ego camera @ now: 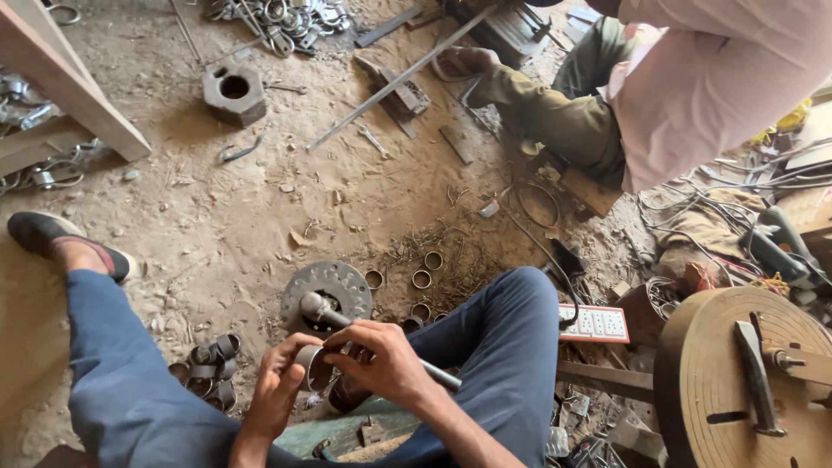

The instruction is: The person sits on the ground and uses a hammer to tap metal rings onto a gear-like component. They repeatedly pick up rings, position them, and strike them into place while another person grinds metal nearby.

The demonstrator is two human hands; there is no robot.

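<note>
Seated on a dirt floor [225,217], blue-trousered legs spread to either side; both hands together low in the middle of the view, between the knees. Left hand [276,390] cupped under a short metal ring [312,366], fingers curled narrow around its lower wall; right hand [381,362] laid over the ring's far rim, fingers bent and pinching it from above; ring held clear of the floor, open mouth turned partly toward the camera. Just beyond the hands, a round perforated steel disc [328,290] flat on the floor, with a steel rod [381,342] slanting from its centre down past the right wrist. More loose rings [422,279] scattered in the dirt just past the disc; a heap of finished rings [208,368] by the left thigh. Toward the right edge of the floor, a large round faceplate [737,381] with slots and a clamp. At the far right corner, another person [693,78] in a pale shirt and olive trousers, crouched over scrap metal; hexagonal steel block [232,94] near the far left.
</note>
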